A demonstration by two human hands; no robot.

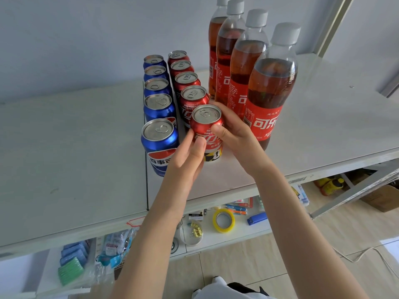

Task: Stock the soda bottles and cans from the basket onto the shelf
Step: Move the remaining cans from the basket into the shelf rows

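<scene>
Now, short red aluminium cola can (pixel 206 115) at the front of the row of red cans (pixel 193 96) on the white shelf (pixel 323 117), clasped from both sides by left grip (pixel 190 154) and right grip (pixel 234 135). Could topple, or knock the blue aluminium can (pixel 158 145) alongside, if released tilted or shoved.

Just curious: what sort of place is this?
Probably a small shop or stockroom: soda cans and cola bottles stand in rows on a shelf, yellow tape on the one below.
</scene>
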